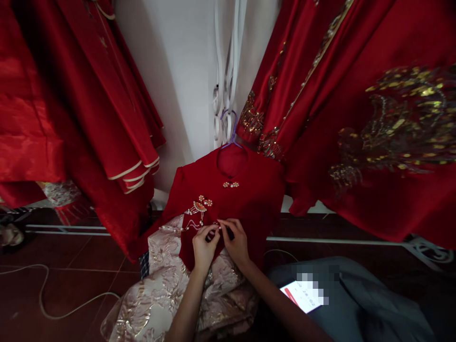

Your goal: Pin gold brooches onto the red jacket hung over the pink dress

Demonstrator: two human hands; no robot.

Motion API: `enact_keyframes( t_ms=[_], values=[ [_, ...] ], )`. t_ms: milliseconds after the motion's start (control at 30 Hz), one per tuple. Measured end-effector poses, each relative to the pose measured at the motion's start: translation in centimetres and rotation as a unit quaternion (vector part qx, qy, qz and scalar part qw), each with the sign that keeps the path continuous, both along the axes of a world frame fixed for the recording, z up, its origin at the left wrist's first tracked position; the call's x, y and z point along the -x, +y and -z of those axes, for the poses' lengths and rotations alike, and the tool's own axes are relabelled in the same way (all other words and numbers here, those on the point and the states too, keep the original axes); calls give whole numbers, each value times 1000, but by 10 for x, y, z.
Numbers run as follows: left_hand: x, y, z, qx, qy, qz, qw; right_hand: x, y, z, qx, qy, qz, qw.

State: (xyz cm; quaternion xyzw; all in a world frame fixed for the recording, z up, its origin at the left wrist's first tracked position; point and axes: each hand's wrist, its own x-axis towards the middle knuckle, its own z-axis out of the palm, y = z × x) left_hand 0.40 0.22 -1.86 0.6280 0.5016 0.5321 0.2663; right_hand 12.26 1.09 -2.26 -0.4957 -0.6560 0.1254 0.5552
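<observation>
A red garment [249,204] with a round neckline hangs on a purple hanger [233,135] in front of me. At its collar sits a pearl-like clasp [231,185]. A jewelled fan-shaped ornament [200,207] with dangling beads is on its left chest. Over the lower front, my left hand [204,247] and my right hand [235,241] meet, thumbs and fingers pinched at one spot. The small thing between the fingertips is mostly hidden. Beneath my hands lies shiny pale pink-gold brocade cloth [160,285].
Red garments [117,109] hang at the left. More red garments [356,95] with gold sequins hang at the right, above a white metal rail [320,241]. A lit phone [299,297] rests on grey cloth [363,294]. A pale cable [46,294] crosses the tiled floor.
</observation>
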Motion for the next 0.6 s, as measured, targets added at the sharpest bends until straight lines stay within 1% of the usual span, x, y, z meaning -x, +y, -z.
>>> enact_keyframes(
  t_ms=[67,133,200,267,333,467,600],
  values=[
    [-1,0,1,-7,-24,-16,1000,0,-2,1,-7,3,-4,1000],
    [-2,-1,3,-20,-73,-52,996,0,-6,3,-26,15,1,1000],
    [-3,-1,6,-31,-122,-95,987,0,-9,6,-48,36,17,998],
    [-2,-1,7,-36,-139,-116,983,-1,-12,9,-62,54,32,996],
    [-2,-2,6,-32,-118,-102,987,-2,-12,11,-65,62,34,995],
    [-2,-3,1,-16,-36,-33,999,-2,-9,14,-45,66,26,996],
    [-2,-3,-2,-17,-10,-16,1000,-2,-7,16,-5,52,19,998]
  ],
)
